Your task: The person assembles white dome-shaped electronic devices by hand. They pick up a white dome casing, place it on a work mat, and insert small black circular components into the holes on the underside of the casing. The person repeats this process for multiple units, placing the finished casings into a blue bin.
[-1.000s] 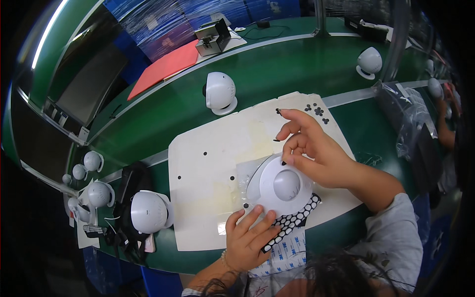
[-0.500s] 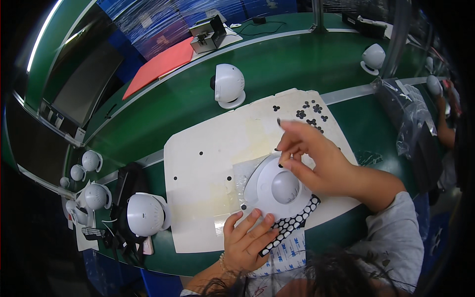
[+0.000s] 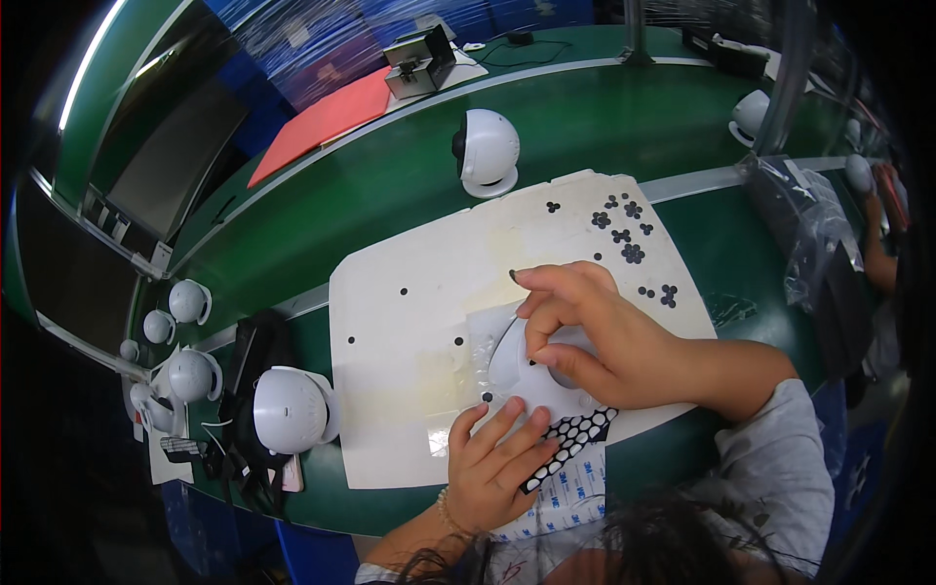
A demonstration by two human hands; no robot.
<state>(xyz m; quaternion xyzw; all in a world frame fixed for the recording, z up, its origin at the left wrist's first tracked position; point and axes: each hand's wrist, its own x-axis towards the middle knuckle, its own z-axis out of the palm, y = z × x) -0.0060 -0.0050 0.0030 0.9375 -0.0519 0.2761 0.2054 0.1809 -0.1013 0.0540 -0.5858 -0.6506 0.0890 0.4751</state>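
Observation:
A white rounded plastic part (image 3: 507, 363) with a domed middle lies before me on a clear plastic bag (image 3: 478, 336), mostly hidden by my right hand. My left hand (image 3: 495, 468) rests with fingers spread at its near edge, over a black sheet with white round holes (image 3: 583, 429). Above the part, my right hand (image 3: 585, 331) has its fingers bent and the index reaching out. A small black round pad (image 3: 514, 276) sits on that index fingertip. Another black dot (image 3: 531, 363) shows by the thumb tip; whether it is gripped or on the part is unclear.
Black dots in clusters (image 3: 633, 253) lie on the cream board (image 3: 390, 419). White ball-shaped cameras stand behind it (image 3: 490, 151) and at left (image 3: 291, 409). Farther left are cables and several more cameras (image 3: 193, 375). Printed backing paper (image 3: 565, 497) hangs nearest me.
My right hand has moved left and nearer to me, lower over the white part, covering its dome. My left hand stays at the part's edge. The whole view has shifted slightly.

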